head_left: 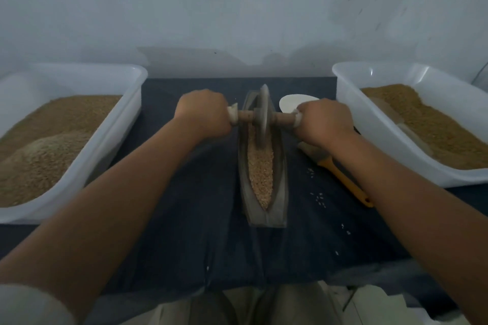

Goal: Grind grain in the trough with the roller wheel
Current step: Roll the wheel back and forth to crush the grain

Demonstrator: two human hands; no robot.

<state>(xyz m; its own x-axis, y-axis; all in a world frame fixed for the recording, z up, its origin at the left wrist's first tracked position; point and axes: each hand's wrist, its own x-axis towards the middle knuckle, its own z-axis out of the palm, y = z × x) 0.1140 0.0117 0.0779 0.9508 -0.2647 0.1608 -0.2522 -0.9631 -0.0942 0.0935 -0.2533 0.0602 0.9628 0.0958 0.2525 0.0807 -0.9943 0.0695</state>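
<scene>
A narrow boat-shaped trough (280, 192) lies lengthwise on the dark cloth in front of me, filled with pale grain (260, 166). The grey roller wheel (263, 111) stands upright in the trough's far half, on a wooden axle running left to right. My left hand (203, 113) grips the left end of the axle. My right hand (326, 121) grips the right end. Both arms stretch forward, and the fingers are curled round the handles.
A white tub (116, 124) of brown grain sits at the left, another white tub (369, 119) at the right. A white scoop (290, 103) lies behind my right hand. A yellow-handled brush (343, 177) lies right of the trough, with stray grains (319, 196) on the cloth.
</scene>
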